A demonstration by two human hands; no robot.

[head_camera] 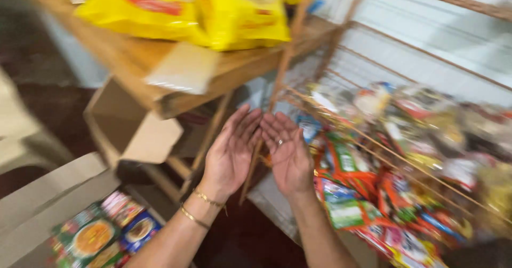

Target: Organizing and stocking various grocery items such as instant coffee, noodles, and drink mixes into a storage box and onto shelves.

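Right now both hands are empty: left hand (230, 153) and right hand (288, 153) raised palm-up, fingers loosely together, beside the wire rack (373, 140); snack packets (373, 193) already fill the rack; more packets (101, 236) remain in the cardboard box (37, 204) left of it.

Hands: two, the left hand (230, 153) and the right hand (288, 150), both open
Gold bracelets (205, 206): two
Ring (279, 142): one
Yellow bags (186, 9): at least two
Snack packets (384, 182): too many and too blurred to count
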